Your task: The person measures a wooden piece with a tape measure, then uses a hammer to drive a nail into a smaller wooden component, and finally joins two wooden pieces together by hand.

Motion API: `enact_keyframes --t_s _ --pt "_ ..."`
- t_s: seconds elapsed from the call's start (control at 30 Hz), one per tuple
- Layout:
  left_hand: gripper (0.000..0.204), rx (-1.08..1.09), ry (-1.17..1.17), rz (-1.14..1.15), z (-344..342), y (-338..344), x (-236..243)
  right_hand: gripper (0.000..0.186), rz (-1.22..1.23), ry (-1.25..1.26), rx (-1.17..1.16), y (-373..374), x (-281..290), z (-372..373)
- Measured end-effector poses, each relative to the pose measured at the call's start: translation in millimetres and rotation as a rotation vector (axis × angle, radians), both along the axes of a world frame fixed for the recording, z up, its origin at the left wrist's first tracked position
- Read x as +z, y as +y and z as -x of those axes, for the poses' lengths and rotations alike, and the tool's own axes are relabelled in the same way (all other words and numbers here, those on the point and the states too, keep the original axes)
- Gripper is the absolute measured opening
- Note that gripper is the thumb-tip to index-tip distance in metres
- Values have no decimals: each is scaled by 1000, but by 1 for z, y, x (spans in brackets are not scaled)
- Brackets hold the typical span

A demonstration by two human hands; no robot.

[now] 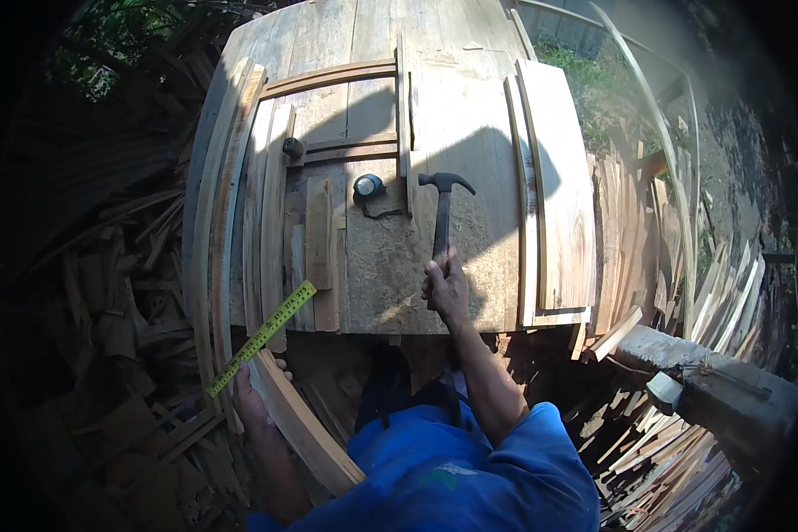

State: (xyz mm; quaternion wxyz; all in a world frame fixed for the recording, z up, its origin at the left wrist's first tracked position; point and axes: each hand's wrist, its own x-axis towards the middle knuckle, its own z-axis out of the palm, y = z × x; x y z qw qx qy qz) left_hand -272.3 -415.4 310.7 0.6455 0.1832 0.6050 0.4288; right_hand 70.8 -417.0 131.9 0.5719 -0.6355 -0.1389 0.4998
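My right hand (448, 288) is closed round the handle of a claw hammer (443, 213), its head pointing away from me over the worktable. At the near left edge, my left hand (253, 401) grips a wooden board (299, 424) that slants down toward my body. A yellow piece of measuring tape (264, 335) runs diagonally just above that hand; whether the fingers also hold it, I cannot tell. Left of the hammer, a round dark tool with a pale face (368, 187) rests on the tabletop, a short dark strap beside it.
Long wooden strips (239, 177) line the table's left side, and a wide plank (557, 191) lies on its right. Narrow slats form a frame (337, 78) at the far side. Scrap wood (124, 310) is heaped at left. A concrete beam (718, 363) stands at right.
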Motion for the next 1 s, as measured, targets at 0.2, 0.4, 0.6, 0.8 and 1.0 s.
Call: enact_keyframes --t_s 0.2,0.4,0.6,0.8,1.0 --pt "50 -42 87 -31 -7 -9 -3 37 3 130 -115 87 -55 -51" --pt "50 -10 -21 33 6 -11 -6 36 -16 87 -73 117 -86 -52" --pt "52 -17 2 31 13 -12 -10 40 -45 129 -102 121 -86 -46" --pt "51 -17 32 34 10 -9 -14 40 -53 78 -26 122 -93 -60" --pt "50 -6 54 38 6 -9 -13 40 -47 52 -43 123 -95 -63"
